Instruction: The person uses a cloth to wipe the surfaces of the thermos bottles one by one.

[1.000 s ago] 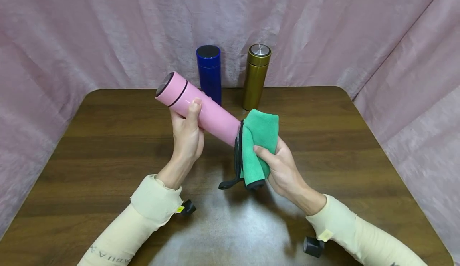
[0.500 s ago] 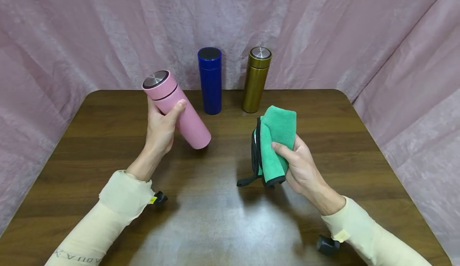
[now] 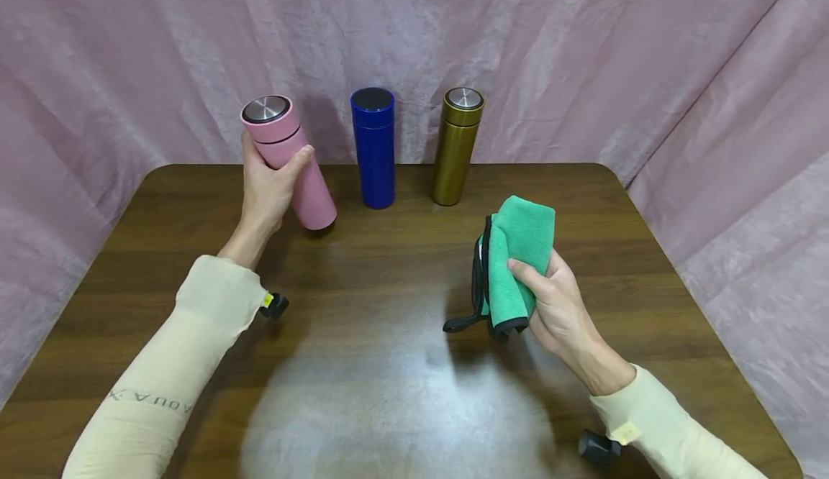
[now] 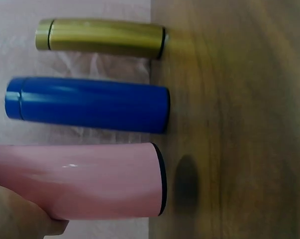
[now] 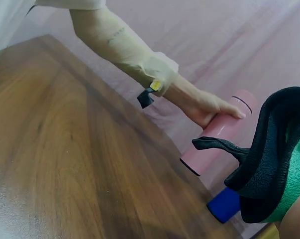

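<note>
My left hand grips a pink thermos bottle round its upper body, tilted a little, its silver-topped lid up. In the left wrist view the base of the pink thermos bottle hangs just above the wood, with a dark shadow beside it. A folded green cloth with black edging and a black loop is pinched in my right hand, thumb on the front. To the right of the pink bottle, a blue thermos bottle and a gold thermos bottle stand upright near the back edge.
The brown wooden table has rounded back corners. Right behind it hangs a pink curtain, which continues along both sides. Small black wrist cameras stick out from the sleeve cuffs.
The left hand has carried the pink bottle away from the cloth, leftward and toward the back, turning it nearly upright. The right hand has drawn the cloth to the right.
</note>
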{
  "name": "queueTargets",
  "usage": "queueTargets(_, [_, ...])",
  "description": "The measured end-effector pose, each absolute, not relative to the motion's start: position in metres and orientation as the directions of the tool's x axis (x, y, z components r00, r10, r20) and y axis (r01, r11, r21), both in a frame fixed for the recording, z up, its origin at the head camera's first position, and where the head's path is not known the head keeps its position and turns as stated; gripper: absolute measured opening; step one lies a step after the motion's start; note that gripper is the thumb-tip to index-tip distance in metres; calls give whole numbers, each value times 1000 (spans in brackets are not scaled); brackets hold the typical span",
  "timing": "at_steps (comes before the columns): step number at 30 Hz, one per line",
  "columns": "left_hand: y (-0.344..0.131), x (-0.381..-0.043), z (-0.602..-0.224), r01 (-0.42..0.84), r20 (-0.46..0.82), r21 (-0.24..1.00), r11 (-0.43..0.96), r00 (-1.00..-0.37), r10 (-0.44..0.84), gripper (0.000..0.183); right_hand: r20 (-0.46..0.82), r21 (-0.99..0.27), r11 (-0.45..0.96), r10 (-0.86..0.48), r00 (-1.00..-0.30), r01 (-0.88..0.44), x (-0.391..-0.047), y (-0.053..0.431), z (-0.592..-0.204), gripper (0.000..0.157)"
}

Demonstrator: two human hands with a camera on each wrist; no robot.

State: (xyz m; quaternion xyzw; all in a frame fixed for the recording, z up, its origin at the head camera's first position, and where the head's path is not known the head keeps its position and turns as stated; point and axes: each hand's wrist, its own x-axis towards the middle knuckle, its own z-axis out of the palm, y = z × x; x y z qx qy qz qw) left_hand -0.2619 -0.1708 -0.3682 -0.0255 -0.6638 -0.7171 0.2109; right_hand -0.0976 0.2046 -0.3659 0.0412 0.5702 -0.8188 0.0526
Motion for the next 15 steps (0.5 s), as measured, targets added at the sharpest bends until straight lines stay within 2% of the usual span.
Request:
queueTargets(8, [-173, -291, -374, 310, 306, 950, 31, -910, -280, 75, -143, -917, -375, -8, -990, 136, -96, 212, -370, 38])
queueTargets(15, [-176, -309, -384, 283, 311, 948, 143, -921, -236, 83, -152, -920, -367, 8, -988, 138, -96, 221, -373, 38])
